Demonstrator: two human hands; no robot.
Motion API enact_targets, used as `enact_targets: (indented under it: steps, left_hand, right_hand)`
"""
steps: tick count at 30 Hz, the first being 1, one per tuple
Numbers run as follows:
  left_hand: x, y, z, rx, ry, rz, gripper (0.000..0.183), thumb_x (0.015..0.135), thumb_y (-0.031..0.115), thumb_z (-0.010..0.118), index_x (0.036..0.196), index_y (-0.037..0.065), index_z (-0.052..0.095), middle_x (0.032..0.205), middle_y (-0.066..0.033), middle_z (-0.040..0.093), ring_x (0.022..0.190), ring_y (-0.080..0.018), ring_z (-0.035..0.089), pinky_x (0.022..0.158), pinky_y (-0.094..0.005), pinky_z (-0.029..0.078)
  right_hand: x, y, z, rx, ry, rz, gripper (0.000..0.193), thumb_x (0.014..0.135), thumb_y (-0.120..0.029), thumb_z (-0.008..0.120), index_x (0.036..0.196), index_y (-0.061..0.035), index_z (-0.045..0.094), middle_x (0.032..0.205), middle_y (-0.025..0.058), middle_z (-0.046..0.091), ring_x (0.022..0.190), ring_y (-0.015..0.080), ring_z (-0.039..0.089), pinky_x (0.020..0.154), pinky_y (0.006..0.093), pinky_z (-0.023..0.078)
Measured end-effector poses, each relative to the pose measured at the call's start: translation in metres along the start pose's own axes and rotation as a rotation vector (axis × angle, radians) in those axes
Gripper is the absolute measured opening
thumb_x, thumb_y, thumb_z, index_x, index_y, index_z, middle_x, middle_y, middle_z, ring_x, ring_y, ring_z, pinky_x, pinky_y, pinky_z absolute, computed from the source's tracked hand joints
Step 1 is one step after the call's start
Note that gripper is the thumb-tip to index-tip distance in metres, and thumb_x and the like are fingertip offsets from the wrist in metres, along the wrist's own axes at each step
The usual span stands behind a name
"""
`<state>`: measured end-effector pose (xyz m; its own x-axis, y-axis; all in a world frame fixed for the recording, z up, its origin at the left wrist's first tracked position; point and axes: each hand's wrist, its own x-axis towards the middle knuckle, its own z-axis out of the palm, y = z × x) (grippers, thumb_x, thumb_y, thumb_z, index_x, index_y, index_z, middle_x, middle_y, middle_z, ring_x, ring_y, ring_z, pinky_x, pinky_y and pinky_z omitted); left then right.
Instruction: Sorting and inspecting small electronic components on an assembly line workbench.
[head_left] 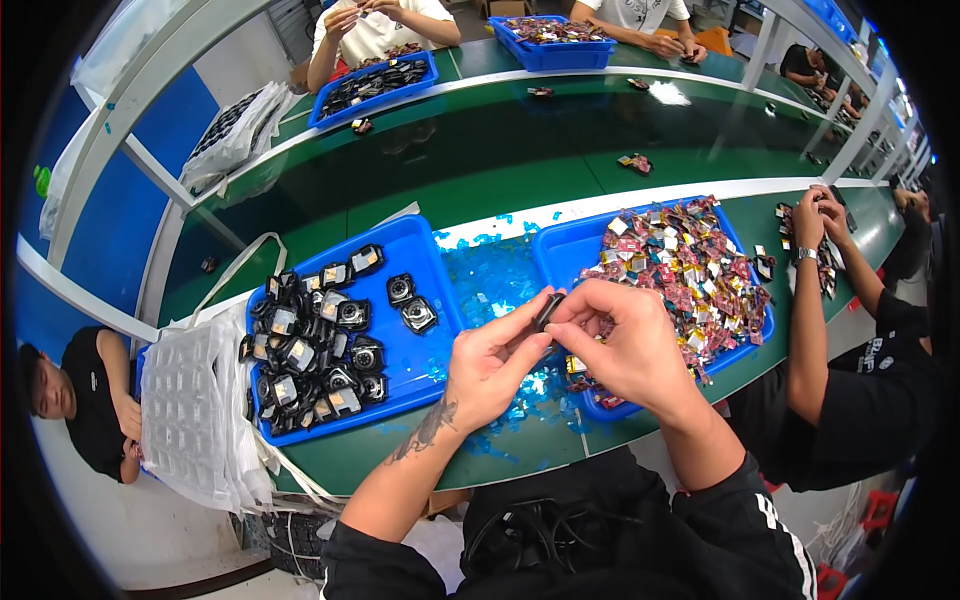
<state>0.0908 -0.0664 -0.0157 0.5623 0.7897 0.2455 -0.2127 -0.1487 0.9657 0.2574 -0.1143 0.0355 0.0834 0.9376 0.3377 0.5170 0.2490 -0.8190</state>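
The fingertips of the left hand (490,365) and right hand (625,335) are pinching a small, narrow black plastic part (548,312), its long axis slanting away and rightward, above scattered blue film scraps (490,285). Pale lettering is showing on a co-worker's black T-shirt (865,400). Rectangular blue plastic trays (415,365) are standing either side, raised rims bounding that strip.
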Motion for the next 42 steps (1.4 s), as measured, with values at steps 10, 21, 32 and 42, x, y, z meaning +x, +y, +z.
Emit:
enact_targets:
  steps: [10,21,32,42]
  left_hand:
    - [0.0,0.001,-0.003,0.061,-0.043,0.018,0.041,0.095,0.002,0.056,0.136,-0.002,0.05,0.127,-0.0137,0.061,0.111,-0.0154,0.059,0.097,-0.03,0.048]
    - [0.007,-0.001,0.002,-0.32,0.23,-0.118,0.03,0.096,0.001,0.051,0.125,0.002,0.045,0.107,-0.0163,0.066,0.096,-0.0185,0.066,0.081,-0.0308,0.058]
    - [0.006,0.008,-0.005,-0.036,0.09,0.004,0.034,0.091,-0.003,0.055,0.125,0.001,0.057,0.115,-0.0144,0.064,0.102,-0.019,0.064,0.081,-0.029,0.058]
    - [0.004,0.02,-0.007,0.504,0.066,0.298,0.029,0.077,-0.002,0.071,0.106,0.001,0.071,0.106,-0.0153,0.069,0.09,-0.0224,0.07,0.075,-0.0281,0.055]
  right_hand:
    - [0.001,-0.005,-0.008,-0.171,0.007,0.025,0.028,0.071,-0.011,0.079,0.069,-0.0036,0.052,0.059,0.0078,0.053,0.05,0.0189,0.053,0.047,0.0305,0.04]
    - [-0.023,0.009,0.007,-0.272,0.084,-0.354,0.036,0.066,-0.005,0.081,0.098,-0.0046,0.065,0.092,0.0109,0.062,0.082,0.0292,0.061,0.071,0.0368,0.051]
    - [-0.018,0.018,0.015,0.295,0.038,-0.016,0.015,0.085,0.004,0.065,0.099,0.0008,0.066,0.086,0.0075,0.066,0.071,0.0124,0.063,0.06,0.0243,0.05]
    - [-0.019,0.023,0.0,0.705,-0.11,0.215,0.017,0.088,0.001,0.065,0.105,0.0013,0.066,0.094,0.0065,0.066,0.082,0.0109,0.064,0.069,0.0239,0.055]
